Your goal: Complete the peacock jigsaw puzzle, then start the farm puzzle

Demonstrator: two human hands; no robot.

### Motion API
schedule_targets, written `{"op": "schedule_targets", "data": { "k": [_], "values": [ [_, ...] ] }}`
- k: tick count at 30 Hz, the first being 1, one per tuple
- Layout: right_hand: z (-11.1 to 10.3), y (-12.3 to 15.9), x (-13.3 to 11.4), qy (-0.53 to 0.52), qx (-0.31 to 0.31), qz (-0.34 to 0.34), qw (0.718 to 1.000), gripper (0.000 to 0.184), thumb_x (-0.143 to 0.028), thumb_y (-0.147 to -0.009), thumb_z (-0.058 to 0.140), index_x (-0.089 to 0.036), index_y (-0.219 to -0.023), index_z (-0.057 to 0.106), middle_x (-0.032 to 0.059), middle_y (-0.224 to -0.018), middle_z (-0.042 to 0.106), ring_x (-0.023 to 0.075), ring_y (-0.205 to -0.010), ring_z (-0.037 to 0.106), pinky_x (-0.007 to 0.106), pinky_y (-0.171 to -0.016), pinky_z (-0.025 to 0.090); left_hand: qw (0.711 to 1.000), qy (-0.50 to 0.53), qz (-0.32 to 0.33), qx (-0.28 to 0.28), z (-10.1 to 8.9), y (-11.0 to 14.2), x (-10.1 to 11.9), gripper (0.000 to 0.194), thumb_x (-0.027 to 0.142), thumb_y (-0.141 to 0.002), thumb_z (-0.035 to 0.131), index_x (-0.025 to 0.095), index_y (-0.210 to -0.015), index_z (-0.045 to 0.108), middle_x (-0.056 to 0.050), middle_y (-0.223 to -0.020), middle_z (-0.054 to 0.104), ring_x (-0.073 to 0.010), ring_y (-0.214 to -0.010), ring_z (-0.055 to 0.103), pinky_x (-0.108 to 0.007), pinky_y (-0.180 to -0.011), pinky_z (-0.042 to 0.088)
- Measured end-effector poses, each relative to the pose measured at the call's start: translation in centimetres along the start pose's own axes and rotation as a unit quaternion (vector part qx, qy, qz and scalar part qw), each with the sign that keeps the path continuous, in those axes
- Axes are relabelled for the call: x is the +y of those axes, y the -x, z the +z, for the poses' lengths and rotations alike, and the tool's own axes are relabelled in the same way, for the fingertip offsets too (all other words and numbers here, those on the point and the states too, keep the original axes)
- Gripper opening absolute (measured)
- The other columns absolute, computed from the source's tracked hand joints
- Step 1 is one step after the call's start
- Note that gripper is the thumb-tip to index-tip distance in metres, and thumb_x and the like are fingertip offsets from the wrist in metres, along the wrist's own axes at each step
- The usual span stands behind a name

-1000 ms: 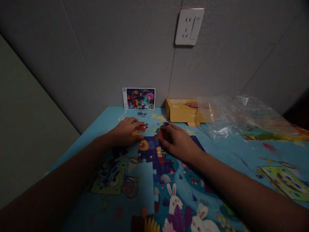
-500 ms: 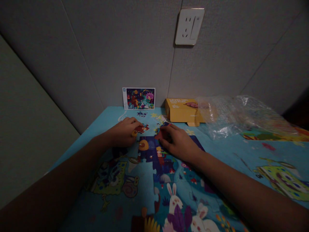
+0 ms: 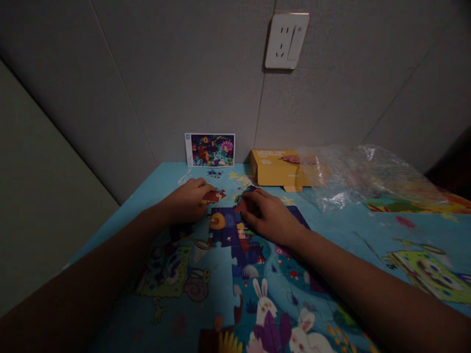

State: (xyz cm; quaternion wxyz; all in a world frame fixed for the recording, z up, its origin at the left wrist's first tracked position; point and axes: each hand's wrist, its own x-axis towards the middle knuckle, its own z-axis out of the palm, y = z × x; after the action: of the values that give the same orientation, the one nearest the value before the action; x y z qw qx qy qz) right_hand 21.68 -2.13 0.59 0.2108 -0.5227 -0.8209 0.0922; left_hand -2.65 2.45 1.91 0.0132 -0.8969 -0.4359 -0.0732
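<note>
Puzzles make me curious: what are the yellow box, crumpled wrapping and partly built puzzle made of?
Yellow box: probably printed cardboard, matte-looking, with a thin flap.
Wrapping: likely glossy plastic film, see-through with bright creases.
Puzzle: perhaps printed cardboard, given interlocking cut edges; finish unclear.

White socket (image 3: 287, 40) on grey wall (image 3: 184, 73)

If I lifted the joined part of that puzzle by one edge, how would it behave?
The joined puzzle would probably sag or split, since seams run between its pieces. The tabs along its left edge suggest interlocking pieces, so it may hold together under a gentle push across the blue surface.
</note>
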Motion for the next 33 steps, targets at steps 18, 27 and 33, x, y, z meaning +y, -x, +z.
{"op": "schedule_targets", "data": {
  "k": [18,27,33],
  "values": [
    [-0.2,0.2,-0.2,0.016,0.004,-0.007,1.000,0.039,-0.033,-0.088,0.054,-0.015,-0.122,0.059,0.0125,-0.106,0.061,0.0222,-0.092,0.058,0.033,-0.080,0.043,1.000,0.002,-0.019,0.011,-0.1,-0.1,0.5,0.040,0.022,-0.078,0.050,0.013,-0.115,0.063,-0.014,-0.108,0.060,-0.0277,-0.101,0.055,-0.042,-0.089,0.045],
    [-0.2,0.3,-0.5,0.026,-0.006,-0.008,1.000,0.038,-0.033,-0.088,0.054,-0.016,-0.122,0.059,0.0116,-0.105,0.060,0.0207,-0.088,0.058,0.032,-0.078,0.043,0.999,0.020,0.040,0.031,0.3,-0.2,0.2,0.041,0.019,-0.079,0.051,0.014,-0.118,0.062,-0.013,-0.109,0.059,-0.0250,-0.103,0.054,-0.039,-0.092,0.045],
    [-0.2,0.3,-0.5,0.017,-0.001,0.001,1.000,0.041,-0.033,-0.087,0.055,-0.016,-0.124,0.058,0.0120,-0.107,0.061,0.0211,-0.089,0.058,0.033,-0.079,0.043,0.996,0.034,0.071,0.040,0.2,-0.2,1.3,0.045,0.013,-0.077,0.048,0.011,-0.120,0.062,-0.013,-0.106,0.060,-0.0248,-0.102,0.054,-0.039,-0.091,0.046]
  ]
}}
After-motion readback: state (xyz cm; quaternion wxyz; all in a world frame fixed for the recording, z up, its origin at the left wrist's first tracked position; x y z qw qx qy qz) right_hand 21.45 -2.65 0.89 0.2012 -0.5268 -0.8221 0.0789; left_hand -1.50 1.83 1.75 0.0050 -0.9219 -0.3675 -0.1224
